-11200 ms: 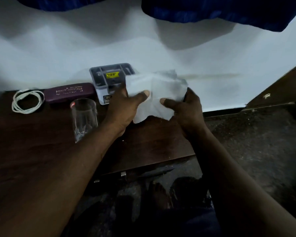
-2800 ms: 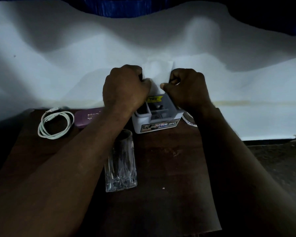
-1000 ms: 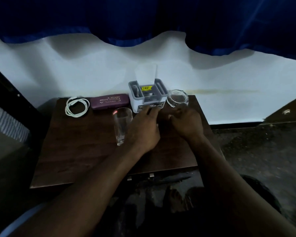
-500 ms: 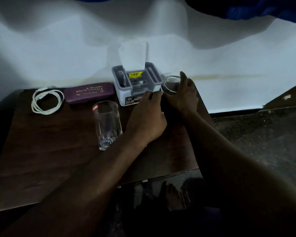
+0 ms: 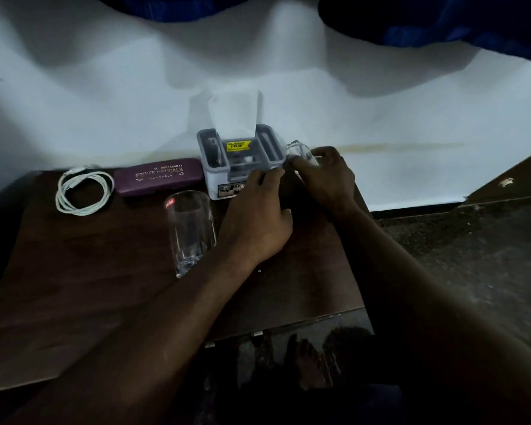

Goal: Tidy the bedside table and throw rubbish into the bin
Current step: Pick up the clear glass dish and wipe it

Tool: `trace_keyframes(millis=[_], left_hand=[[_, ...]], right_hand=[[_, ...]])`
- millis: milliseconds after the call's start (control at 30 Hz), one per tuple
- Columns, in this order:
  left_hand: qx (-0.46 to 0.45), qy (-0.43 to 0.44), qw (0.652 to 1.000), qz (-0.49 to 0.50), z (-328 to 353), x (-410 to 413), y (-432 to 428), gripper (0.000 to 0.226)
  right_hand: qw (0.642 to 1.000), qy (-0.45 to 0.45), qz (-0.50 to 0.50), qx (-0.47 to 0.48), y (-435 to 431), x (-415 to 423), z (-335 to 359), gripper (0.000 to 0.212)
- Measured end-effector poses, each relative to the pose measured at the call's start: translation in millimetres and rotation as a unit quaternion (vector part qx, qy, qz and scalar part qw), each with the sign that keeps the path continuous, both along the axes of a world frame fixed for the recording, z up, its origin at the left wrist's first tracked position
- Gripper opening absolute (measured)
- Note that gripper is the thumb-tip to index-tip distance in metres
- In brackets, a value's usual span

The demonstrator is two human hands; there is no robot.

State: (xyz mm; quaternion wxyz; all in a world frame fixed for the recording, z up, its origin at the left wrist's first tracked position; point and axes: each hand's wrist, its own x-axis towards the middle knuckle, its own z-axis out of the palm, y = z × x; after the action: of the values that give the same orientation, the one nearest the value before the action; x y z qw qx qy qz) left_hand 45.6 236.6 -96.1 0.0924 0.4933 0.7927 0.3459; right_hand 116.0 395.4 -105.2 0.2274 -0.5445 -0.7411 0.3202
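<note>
On the dark wooden bedside table (image 5: 74, 286), my right hand (image 5: 327, 176) grips a small clear glass (image 5: 298, 151) that tilts beside the grey organiser box (image 5: 215, 179). My left hand (image 5: 255, 222) lies in front of the box, fingers loosely curled, fingertips near the small glass; it holds nothing I can see. A folded white tissue (image 5: 233, 118) stands upright in the box. A tall clear glass (image 5: 190, 228) stands left of my left hand. A purple spectacle case (image 5: 160, 177) and a coiled white cable (image 5: 83, 191) lie at the back left.
A white wall runs behind the table, with a dark blue curtain (image 5: 442, 23) above. Dark speckled floor (image 5: 472, 256) lies to the right. My bare feet (image 5: 304, 363) show below the table's front edge. No bin is in view.
Earlier both hands folded the tissue and set it in the box. In the last half second my right hand closed on the small glass and tipped it; my left hand stayed close.
</note>
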Motion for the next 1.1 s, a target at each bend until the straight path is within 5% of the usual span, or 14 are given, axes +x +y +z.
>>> trace_keyframes(millis=[100,200,267,467,767,1100], left_hand=[[0.005,0.002,1.000,0.000,0.3,-0.3,-0.1,0.067],[0.007,0.006,1.000,-0.004,0.5,0.1,-0.8,0.068],[0.004,0.002,1.000,-0.006,0.9,0.2,-1.2,0.068],[-0.001,-0.004,1.000,0.002,3.0,-1.5,-1.9,0.071],[-0.040,0.048,0.998,-0.009,13.9,-5.7,-14.0,0.061],[-0.092,0.083,0.992,-0.008,37.9,-7.7,-43.0,0.054]], right_hand=[[0.986,0.127,-0.032,-0.105,-3.0,4.0,9.2,0.050],[0.865,0.369,-0.095,-0.326,0.7,6.1,7.3,0.040],[0.833,0.389,-0.121,-0.375,0.0,7.9,4.5,0.040],[0.873,0.332,-0.155,-0.321,-0.7,9.4,6.5,0.028],[0.991,-0.009,-0.112,-0.074,-3.1,13.6,5.5,0.037],[0.998,0.014,-0.053,-0.005,-52.2,35.0,28.3,0.017]])
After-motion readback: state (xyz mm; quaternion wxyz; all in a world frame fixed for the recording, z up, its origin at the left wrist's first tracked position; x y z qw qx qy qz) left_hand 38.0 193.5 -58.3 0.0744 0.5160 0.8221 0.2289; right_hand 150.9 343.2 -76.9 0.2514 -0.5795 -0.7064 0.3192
